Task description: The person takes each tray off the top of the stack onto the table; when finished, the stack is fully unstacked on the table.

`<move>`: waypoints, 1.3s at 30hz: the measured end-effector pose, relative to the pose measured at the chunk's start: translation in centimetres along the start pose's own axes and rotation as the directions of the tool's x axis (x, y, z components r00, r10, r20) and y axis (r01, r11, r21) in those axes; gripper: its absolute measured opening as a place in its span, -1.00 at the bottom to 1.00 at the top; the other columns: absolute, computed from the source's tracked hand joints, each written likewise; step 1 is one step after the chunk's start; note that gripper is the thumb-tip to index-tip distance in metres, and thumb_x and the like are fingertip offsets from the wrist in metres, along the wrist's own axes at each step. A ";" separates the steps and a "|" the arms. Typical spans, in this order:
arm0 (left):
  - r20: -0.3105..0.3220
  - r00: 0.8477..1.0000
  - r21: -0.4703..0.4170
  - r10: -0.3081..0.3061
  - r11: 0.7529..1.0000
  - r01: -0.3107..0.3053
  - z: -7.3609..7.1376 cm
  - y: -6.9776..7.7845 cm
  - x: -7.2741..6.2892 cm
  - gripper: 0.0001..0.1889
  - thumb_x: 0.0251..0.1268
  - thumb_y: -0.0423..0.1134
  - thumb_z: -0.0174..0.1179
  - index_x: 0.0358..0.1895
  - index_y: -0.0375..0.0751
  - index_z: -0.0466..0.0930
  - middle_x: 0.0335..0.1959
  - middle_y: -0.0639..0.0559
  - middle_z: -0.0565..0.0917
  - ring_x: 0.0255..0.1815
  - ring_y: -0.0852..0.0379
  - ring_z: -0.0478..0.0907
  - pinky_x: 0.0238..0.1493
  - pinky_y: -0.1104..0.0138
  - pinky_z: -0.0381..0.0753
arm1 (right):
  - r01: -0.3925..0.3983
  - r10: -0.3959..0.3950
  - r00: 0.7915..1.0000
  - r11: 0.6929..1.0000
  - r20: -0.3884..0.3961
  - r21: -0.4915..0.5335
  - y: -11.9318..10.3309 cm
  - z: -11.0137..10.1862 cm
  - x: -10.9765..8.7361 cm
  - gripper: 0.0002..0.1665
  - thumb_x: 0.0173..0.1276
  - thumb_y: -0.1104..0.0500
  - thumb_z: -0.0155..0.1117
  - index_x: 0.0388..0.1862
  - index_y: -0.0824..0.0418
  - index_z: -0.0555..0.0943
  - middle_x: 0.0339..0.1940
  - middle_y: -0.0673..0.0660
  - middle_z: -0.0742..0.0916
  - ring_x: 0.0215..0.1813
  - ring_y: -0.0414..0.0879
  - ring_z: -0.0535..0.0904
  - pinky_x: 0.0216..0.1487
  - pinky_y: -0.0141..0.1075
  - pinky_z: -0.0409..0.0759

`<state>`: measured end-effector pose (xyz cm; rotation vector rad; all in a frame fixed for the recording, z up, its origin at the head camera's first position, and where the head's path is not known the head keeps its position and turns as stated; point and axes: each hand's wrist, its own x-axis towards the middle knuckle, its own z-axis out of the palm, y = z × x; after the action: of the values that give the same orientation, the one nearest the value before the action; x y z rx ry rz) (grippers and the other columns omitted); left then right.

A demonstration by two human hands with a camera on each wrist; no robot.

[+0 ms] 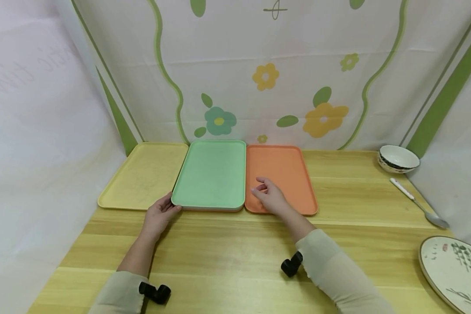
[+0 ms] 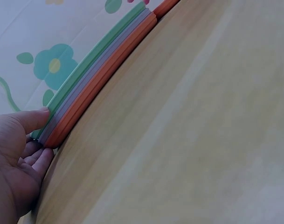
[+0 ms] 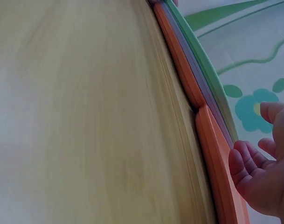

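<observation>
A green tray (image 1: 209, 174) tops a stack in the middle; under it the left wrist view shows a purple tray (image 2: 72, 98) and an orange-red tray (image 2: 97, 84). My left hand (image 1: 158, 218) holds the stack's front left corner, thumb on the front edge of the green tray and fingers round the corner below. Over a separate orange tray (image 1: 286, 174), right of the stack, my right hand (image 1: 272, 198) hovers with loosely bent fingers and nothing in them. In the right wrist view its fingers (image 3: 246, 158) are close to the stack's right side; contact there cannot be told.
A yellow tray (image 1: 145, 174) lies left of the stack. On the table's right side are a bowl (image 1: 398, 159), a spoon (image 1: 418, 203) with a white handle, and a patterned plate (image 1: 451, 266). A flowered cloth (image 1: 227, 65) hangs behind the trays.
</observation>
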<state>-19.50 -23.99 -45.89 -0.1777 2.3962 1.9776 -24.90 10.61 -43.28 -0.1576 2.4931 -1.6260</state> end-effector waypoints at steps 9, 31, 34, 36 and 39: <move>-0.003 1.000 0.006 0.003 1.000 -0.003 0.1 0.0 0.0 -0.29 0.40 -0.36 0.17 0.52 -0.39 0.04 0.51 -0.37 0.17 0.53 -0.17 0.16 -0.06 0.84 0.38 | -0.058 0.058 0.997 0.998 0.059 0.009 -0.3 2.4 0.4 -0.16 0.40 0.05 0.28 0.54 0.21 0.17 -0.14 0.13 0.55 -0.38 -0.16 0.45 -0.43 -0.39 0.45; -0.018 1.000 0.010 0.008 1.000 -0.008 0.1 -0.1 0.2 -0.30 0.40 -0.39 0.15 0.51 -0.43 0.04 0.49 -0.39 0.19 0.52 -0.16 0.17 -0.05 0.84 0.38 | -0.077 0.075 0.994 0.997 0.077 0.028 -0.5 3.3 0.4 -0.18 0.37 0.15 0.29 0.54 0.20 0.19 -0.16 0.09 0.49 -0.22 -0.11 0.43 -0.35 -0.38 0.42; -0.021 1.000 0.009 0.008 1.000 -0.008 0.0 -0.1 0.2 -0.30 0.40 -0.39 0.15 0.51 -0.43 0.04 0.50 -0.39 0.18 0.52 -0.16 0.17 -0.05 0.85 0.37 | -0.078 0.073 0.995 0.995 0.066 0.068 -0.8 3.3 0.4 -0.18 0.38 0.15 0.29 0.54 0.16 0.20 -0.05 0.13 0.51 -0.06 -0.06 0.48 -0.30 -0.39 0.48; -0.022 1.000 0.008 0.007 1.000 -0.007 0.0 -0.1 0.1 -0.30 0.40 -0.39 0.15 0.51 -0.43 0.04 0.50 -0.39 0.18 0.53 -0.15 0.17 -0.05 0.85 0.37 | -0.079 0.072 0.995 0.991 0.068 0.107 -1.0 3.3 0.4 -0.20 0.39 0.15 0.28 0.55 0.11 0.20 0.01 0.16 0.52 -0.10 -0.05 0.51 -0.33 -0.39 0.49; -0.020 1.000 0.006 0.006 1.000 -0.005 0.0 -0.1 0.2 -0.30 0.41 -0.39 0.15 0.51 -0.42 0.04 0.50 -0.38 0.18 0.53 -0.15 0.16 -0.05 0.85 0.37 | -0.078 0.064 0.995 0.980 0.082 0.182 -1.2 3.3 0.4 -0.22 0.42 0.17 0.25 0.55 0.05 0.19 -0.17 0.09 0.54 -0.33 -0.10 0.49 -0.43 -0.37 0.45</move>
<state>-19.64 -24.07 -46.04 -0.1922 2.4172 1.9805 -24.62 7.06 -43.51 -0.1041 2.2509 -1.7754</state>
